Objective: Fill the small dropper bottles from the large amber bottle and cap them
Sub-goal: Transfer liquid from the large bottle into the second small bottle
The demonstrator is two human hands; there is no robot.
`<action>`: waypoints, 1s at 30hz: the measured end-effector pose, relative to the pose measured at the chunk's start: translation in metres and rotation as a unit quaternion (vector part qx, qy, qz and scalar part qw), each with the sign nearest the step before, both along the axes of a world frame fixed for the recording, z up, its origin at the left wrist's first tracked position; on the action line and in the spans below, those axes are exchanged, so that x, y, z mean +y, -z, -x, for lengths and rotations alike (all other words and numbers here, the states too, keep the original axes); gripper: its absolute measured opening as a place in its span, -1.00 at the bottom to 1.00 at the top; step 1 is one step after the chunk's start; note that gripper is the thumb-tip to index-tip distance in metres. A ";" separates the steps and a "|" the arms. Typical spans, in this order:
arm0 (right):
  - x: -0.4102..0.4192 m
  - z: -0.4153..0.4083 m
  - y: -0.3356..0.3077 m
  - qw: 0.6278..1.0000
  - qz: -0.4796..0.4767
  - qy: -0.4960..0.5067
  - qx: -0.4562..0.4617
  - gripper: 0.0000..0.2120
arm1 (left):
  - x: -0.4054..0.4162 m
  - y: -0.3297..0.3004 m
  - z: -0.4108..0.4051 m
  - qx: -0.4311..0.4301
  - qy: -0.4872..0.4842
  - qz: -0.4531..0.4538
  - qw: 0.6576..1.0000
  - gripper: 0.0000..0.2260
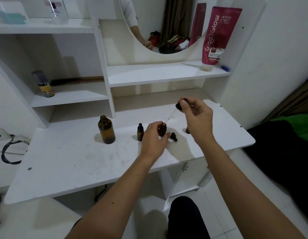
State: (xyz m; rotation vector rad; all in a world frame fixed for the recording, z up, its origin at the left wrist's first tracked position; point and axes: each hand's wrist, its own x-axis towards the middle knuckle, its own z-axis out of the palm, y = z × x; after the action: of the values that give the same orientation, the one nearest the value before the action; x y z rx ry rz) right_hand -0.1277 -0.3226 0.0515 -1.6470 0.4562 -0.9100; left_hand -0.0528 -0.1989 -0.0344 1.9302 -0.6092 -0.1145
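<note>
Mid-frame, the small bottle [162,129] is held by the left hand [154,141]; the dropper [173,113] is pinched by the right hand [198,118]; its tip should be kept over the bottle's mouth and the bulb squeezed slowly.

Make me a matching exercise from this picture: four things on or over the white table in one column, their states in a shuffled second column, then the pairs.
Things:
1. large amber bottle
2. capped dropper bottle
3. glass dropper
4. loose black cap

States:
A. lying on its side on the table
B. held in the right hand, tip at the mouth of the small bottle steadied by the left hand
C. standing open, no cap
D. standing with its black top on

Pairs: 1-C, 2-D, 3-B, 4-A
</note>
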 end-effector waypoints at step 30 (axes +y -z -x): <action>0.010 -0.013 0.014 0.989 0.104 -0.057 0.089 -0.93 | -0.009 0.007 -0.006 -0.035 -0.025 -0.010 0.999 -0.83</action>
State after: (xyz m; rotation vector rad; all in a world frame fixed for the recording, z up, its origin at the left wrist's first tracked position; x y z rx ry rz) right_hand -0.1146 -0.3125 0.0378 -1.9350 0.3947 -0.7485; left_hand -0.0470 -0.2079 -0.0414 1.9742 -0.6073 -0.0221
